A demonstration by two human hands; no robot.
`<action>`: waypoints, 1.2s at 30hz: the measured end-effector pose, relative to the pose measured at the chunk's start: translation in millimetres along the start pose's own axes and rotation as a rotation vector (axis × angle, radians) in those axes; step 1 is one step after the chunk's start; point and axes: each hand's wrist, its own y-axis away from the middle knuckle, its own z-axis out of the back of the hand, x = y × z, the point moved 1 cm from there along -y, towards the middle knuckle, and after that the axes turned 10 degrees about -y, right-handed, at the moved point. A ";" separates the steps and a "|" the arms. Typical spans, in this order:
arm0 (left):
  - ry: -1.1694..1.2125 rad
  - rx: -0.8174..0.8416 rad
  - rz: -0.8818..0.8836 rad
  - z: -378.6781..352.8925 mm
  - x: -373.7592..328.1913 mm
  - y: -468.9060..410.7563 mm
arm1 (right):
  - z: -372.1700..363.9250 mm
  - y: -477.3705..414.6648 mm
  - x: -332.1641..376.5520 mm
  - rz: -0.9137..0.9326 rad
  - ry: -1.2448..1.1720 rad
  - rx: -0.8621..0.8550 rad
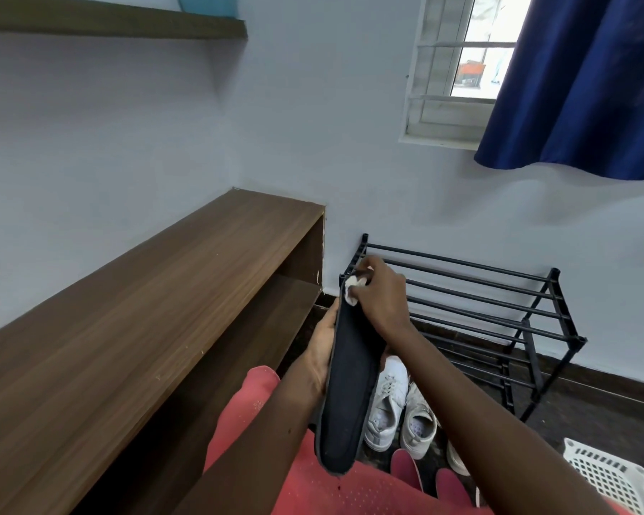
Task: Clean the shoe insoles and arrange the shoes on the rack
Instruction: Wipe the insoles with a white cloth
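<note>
A long black insole (348, 384) stands nearly on end in front of me. My left hand (322, 345) grips it along its left edge, around the middle. My right hand (378, 301) presses a small white cloth (352, 289) against the insole's far tip, fingers closed around the cloth. Two white sneakers (389, 403) sit side by side on the dark floor just behind the insole. The black metal shoe rack (499, 291) stands against the wall beyond my hands, and no shoes show on its bars.
A long brown wooden shelf unit (145, 310) runs along the left wall. A white plastic basket (606, 473) sits at the bottom right. Red insoles or soles (406, 468) lie on the floor near my knees. A blue curtain (580, 79) hangs over the window.
</note>
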 end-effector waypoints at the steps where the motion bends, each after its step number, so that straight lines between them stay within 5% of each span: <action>1: -0.005 0.009 0.013 -1.1 -0.3 0.9 | 0.4 -3.9 -0.6 -0.006 0.017 -0.011; 9: -0.177 -0.373 -0.046 15.3 -14.9 -7.6 | -2.9 21.9 -0.6 -0.046 0.001 0.331; 12: -0.203 -0.310 -0.103 12.5 -15.4 -6.5 | -0.3 30.1 -3.8 -0.077 -0.027 0.417; 22: -0.041 0.153 -0.016 -1.1 5.7 -1.6 | 9.0 -3.5 -9.5 -0.029 -0.051 -0.019; 26: -0.072 0.072 -0.024 -1.8 1.1 -5.1 | 9.0 -3.5 -8.5 -0.002 -0.040 -0.070; 30: 0.029 -0.115 -0.121 0.9 -4.2 -12.3 | 0.7 14.0 -6.5 0.106 -0.016 0.087; 36: 0.084 -0.034 -0.060 0.0 -3.0 -18.7 | -3.3 8.7 -15.4 0.182 0.099 0.003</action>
